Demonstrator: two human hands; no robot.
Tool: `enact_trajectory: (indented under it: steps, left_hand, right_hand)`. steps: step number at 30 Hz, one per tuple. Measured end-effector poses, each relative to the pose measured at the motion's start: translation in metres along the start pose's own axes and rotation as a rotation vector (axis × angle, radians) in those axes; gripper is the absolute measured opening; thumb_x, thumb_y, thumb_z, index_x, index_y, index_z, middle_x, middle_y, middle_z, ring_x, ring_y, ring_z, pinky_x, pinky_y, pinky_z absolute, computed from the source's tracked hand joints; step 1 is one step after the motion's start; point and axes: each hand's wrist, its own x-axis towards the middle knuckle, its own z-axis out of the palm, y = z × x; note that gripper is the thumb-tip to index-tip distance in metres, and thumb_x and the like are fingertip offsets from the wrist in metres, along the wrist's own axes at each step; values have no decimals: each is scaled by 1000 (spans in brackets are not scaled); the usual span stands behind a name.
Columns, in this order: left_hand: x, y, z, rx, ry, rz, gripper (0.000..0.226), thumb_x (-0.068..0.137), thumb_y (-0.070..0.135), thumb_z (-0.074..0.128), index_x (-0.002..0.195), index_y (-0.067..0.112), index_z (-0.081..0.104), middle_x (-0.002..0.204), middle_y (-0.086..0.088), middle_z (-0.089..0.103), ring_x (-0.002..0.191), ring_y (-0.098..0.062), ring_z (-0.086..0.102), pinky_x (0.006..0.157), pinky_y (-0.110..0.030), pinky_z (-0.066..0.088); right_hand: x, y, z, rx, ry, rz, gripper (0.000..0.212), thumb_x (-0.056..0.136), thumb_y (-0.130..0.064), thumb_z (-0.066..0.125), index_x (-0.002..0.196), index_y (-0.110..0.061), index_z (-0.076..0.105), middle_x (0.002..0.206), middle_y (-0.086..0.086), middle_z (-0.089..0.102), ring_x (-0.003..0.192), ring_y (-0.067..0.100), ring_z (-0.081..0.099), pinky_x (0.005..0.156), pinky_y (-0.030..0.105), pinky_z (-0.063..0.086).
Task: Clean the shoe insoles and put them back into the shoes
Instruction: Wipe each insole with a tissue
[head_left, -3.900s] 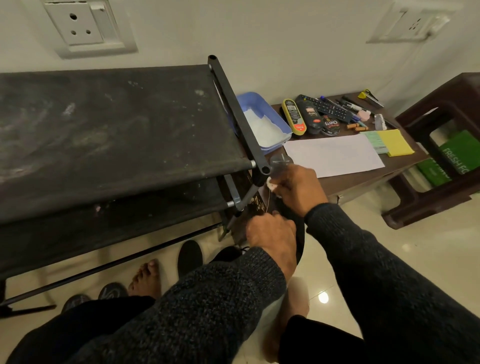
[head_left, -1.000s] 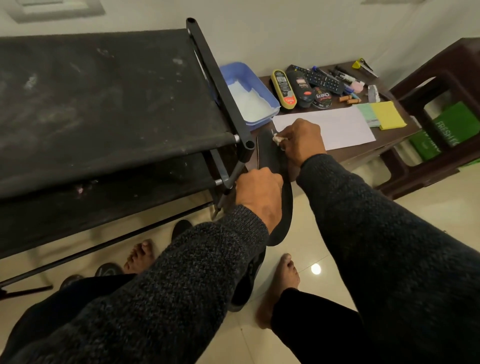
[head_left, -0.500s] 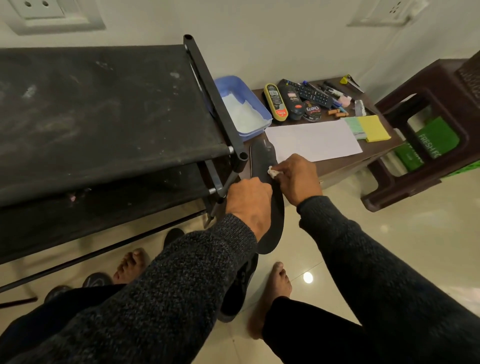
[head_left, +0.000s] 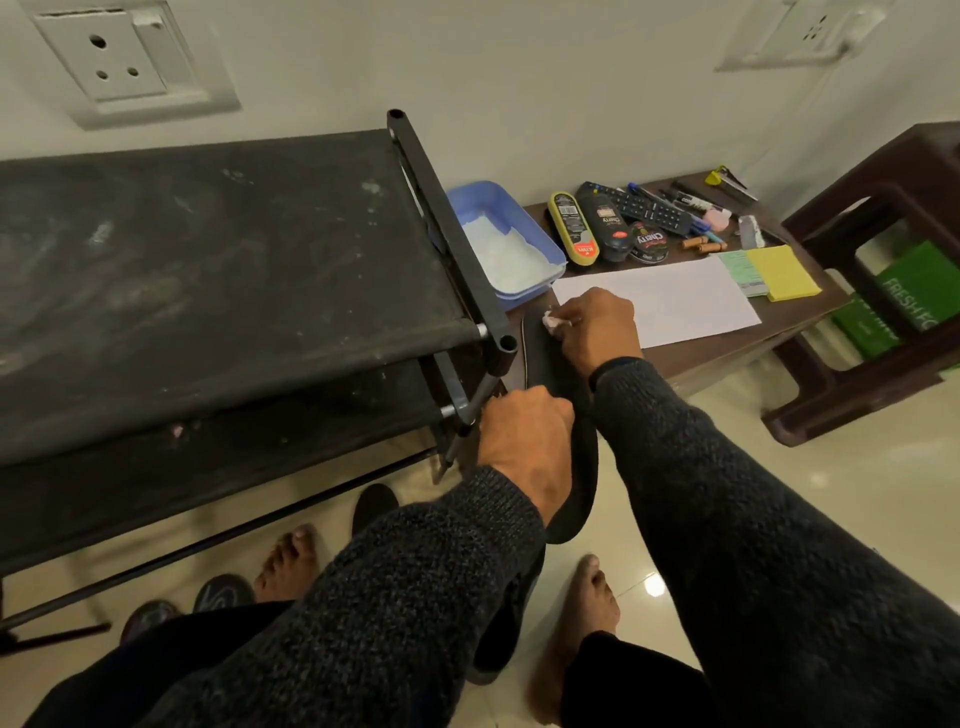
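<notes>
Pale wall and glossy floor frame the head view: beside the shoe rack (head_left: 234, 270), the left hand (head_left: 524, 441) grips the black insole (head_left: 582, 467) at centre. The right hand (head_left: 597, 332), pinching a white wipe (head_left: 551, 322), has slid toward twelve o'clock since half a second ago; scrubbing continues, reinsertion pending.

A dusty black fabric-shelved metal rack (head_left: 223, 270) stands against the wall under a white wall socket (head_left: 111, 54). Beside it, a dark brown tabletop (head_left: 727, 345) carries a black remote control (head_left: 636, 207), a yellow sticky-note pad (head_left: 782, 273) and a white paper sheet (head_left: 675, 299). A dark brown plastic stool (head_left: 893, 291) stands to the right.
</notes>
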Motion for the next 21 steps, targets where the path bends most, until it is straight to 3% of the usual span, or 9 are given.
enact_trajectory:
  steps: [9, 15, 21]
  left_hand:
    - [0, 2, 5, -16, 7, 0, 28, 97, 11, 58, 125, 13, 60, 123, -11, 60, 113, -31, 61, 84, -39, 50]
    - [5, 1, 4, -3, -24, 17, 34, 95, 11, 60, 129, 14, 57, 125, -11, 58, 116, -31, 59, 88, -41, 51]
    - [7, 0, 11, -15, -6, -1, 27, 99, 13, 57, 126, 12, 60, 123, -11, 61, 113, -31, 61, 87, -41, 51]
  right_hand:
    - [22, -17, 2, 118, 62, 104, 22, 92, -21, 68, 112, -20, 77, 116, 10, 71, 111, 32, 60, 101, 40, 48]
    - [6, -9, 12, 45, 43, 10, 21, 92, -23, 70, 108, -14, 78, 111, 11, 73, 107, 32, 63, 98, 43, 51]
    - [28, -22, 7, 168, 97, 169, 25, 91, -29, 69, 108, -12, 76, 114, 14, 70, 113, 35, 59, 98, 41, 49]
